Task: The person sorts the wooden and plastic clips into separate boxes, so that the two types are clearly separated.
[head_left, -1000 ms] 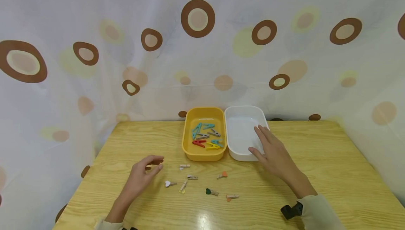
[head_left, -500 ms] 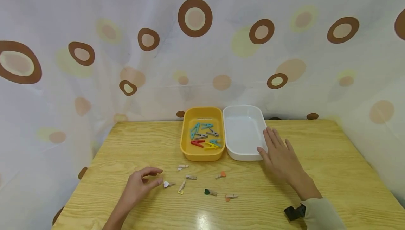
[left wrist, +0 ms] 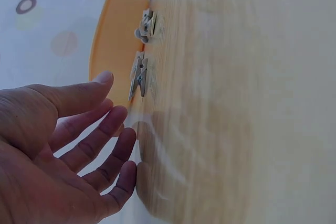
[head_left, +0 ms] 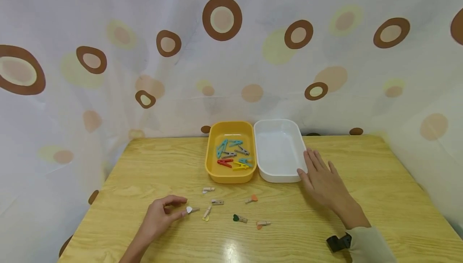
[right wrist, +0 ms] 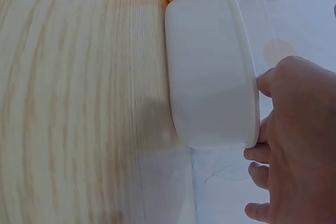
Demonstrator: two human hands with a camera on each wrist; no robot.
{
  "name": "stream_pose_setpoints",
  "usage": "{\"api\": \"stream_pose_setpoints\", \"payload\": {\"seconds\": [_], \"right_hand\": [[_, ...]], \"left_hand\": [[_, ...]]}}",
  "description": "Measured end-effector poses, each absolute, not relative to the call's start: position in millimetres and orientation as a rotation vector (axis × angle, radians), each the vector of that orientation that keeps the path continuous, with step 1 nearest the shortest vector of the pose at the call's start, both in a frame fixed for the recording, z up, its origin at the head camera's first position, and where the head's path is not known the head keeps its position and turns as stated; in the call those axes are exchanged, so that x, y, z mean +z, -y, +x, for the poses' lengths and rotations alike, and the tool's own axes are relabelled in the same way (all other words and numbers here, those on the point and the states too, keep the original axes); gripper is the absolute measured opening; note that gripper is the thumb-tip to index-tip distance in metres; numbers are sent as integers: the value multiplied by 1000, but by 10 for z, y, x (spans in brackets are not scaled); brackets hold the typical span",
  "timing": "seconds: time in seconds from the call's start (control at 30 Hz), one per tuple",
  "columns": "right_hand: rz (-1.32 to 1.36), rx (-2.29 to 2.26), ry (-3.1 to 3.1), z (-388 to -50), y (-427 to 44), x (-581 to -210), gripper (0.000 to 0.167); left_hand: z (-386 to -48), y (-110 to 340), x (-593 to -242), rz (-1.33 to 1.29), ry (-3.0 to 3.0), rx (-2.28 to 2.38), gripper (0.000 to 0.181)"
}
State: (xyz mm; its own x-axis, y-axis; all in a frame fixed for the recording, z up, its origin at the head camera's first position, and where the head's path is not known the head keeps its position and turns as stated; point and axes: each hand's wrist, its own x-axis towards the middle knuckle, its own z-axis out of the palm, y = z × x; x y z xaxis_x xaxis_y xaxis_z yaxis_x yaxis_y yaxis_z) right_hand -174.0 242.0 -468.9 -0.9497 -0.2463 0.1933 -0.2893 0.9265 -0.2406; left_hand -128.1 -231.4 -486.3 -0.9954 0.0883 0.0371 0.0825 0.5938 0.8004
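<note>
My left hand is low over the table, its fingers loosely bent and thumb apart, with nothing between them. Just right of its thumb tip lies a wooden mini clothespin with a white heart. In the left wrist view a clothespin appears beyond the thumb. Other heart clothespins lie to the right: a yellow one, a green one, an orange one and several more. My right hand touches the right side of a white bin with nearly straight fingers.
A yellow bin stands against the white one and holds several plastic clothespins, such as a red one. Both are on a wooden table, with a patterned cloth hanging behind.
My right hand has drawn back from over the white bin to its right side. My left hand has lowered slightly, closer to the white-heart clothespin.
</note>
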Motion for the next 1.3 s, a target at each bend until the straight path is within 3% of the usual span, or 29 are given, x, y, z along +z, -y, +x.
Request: {"api": "stream_pose_setpoints", "payload": {"seconds": [1.3], "right_hand": [[453, 497, 2966, -1746, -2469, -4685, 77]], "left_hand": [[-1304, 2169, -4909, 206, -2863, 1279, 23]]}}
